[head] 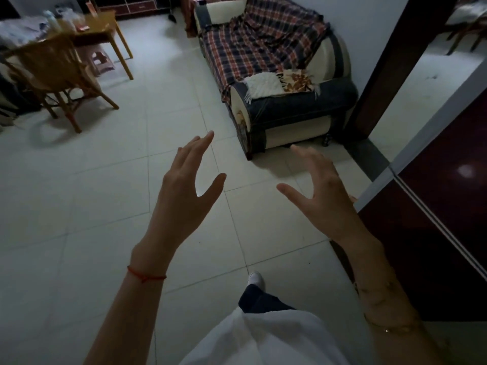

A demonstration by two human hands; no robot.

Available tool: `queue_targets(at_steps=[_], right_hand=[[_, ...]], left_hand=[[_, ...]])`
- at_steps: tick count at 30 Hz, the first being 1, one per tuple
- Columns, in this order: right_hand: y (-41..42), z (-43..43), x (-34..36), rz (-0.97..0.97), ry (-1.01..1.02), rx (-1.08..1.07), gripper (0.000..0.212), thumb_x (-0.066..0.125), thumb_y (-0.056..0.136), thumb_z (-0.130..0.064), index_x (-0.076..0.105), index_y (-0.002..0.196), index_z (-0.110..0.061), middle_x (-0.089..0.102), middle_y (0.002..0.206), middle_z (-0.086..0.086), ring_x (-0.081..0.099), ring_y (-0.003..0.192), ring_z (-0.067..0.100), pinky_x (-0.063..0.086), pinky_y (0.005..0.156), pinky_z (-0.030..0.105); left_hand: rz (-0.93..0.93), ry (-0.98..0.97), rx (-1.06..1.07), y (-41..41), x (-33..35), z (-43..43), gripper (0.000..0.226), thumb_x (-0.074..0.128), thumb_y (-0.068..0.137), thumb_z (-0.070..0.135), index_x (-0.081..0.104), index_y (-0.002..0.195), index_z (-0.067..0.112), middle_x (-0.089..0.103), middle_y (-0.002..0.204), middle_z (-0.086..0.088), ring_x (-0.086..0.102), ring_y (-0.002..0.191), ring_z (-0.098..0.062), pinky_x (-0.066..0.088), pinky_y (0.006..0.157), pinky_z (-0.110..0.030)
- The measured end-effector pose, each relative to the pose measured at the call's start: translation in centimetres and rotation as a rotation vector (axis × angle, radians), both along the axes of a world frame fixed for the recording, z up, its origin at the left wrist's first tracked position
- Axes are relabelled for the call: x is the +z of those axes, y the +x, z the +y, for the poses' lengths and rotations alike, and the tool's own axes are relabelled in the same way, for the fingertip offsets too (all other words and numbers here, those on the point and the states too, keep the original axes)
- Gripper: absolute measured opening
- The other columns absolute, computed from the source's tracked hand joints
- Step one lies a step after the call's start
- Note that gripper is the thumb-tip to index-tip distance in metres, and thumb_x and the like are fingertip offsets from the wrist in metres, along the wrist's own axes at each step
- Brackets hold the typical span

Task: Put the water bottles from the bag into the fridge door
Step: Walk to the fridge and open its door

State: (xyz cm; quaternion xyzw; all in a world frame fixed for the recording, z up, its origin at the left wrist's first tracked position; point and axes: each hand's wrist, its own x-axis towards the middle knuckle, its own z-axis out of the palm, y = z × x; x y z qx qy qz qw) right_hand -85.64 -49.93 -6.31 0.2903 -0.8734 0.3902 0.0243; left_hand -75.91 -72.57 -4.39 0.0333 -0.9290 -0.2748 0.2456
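Showing no clear water bottle or bag — only blurred clutter, perhaps bottles, on the wooden table [97,29] at ten o'clock. Standing at three o'clock, well apart from it: a dark glossy fridge [434,219]. Hovering over pale floor tiles, left hand [184,191] and right hand [324,196], both spread wide, gripping nothing. Probably best: crossing to the table first, then closing fingers round one bottle's middle.

A dark maroon glossy fridge [434,206] stands shut at the right edge, on the tiled floor.
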Motion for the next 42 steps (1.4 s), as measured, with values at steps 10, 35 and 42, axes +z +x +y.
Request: queue_targets(at_steps=[10, 35, 42], right_hand=[[-12.3, -0.1, 1.9, 0.028, 0.015, -0.191, 0.071, 0.056, 0.085, -0.047, 0.033, 0.146, -0.019, 0.036, 0.15, 0.0, 0.022, 0.143, 0.012, 0.015, 0.113, 0.022], [-22.0, 2.8, 1.9, 0.054, -0.054, -0.839, 0.067, 0.058, 0.086, -0.047, 0.036, 0.143, -0.02, 0.04, 0.146, -0.002, 0.032, 0.141, 0.018, 0.038, 0.11, 0.047], [-23.7, 2.4, 2.1, 0.067, -0.027, -1.037, 0.067, 0.056, 0.086, -0.046, 0.035, 0.144, -0.021, 0.037, 0.147, -0.005, 0.023, 0.135, -0.002, 0.031, 0.115, 0.048]], left_hand=[[0.001, -0.02, -0.193, -16.6, 1.9, -1.5, 0.066, 0.066, 0.091, 0.024, 0.036, 0.149, 0.014, 0.047, 0.149, -0.007, 0.041, 0.141, -0.019, 0.037, 0.116, -0.039], [-0.055, 0.045, -0.845, -42.2, 1.6, 3.7, 0.067, 0.063, 0.093, 0.027, 0.032, 0.151, 0.023, 0.04, 0.154, -0.003, 0.036, 0.145, -0.019, 0.035, 0.115, -0.048], [-0.044, 0.049, -1.042, -47.5, 1.9, 6.5, 0.07, 0.066, 0.09, 0.028, 0.034, 0.15, 0.019, 0.042, 0.153, -0.004, 0.039, 0.143, -0.02, 0.04, 0.113, -0.046]])
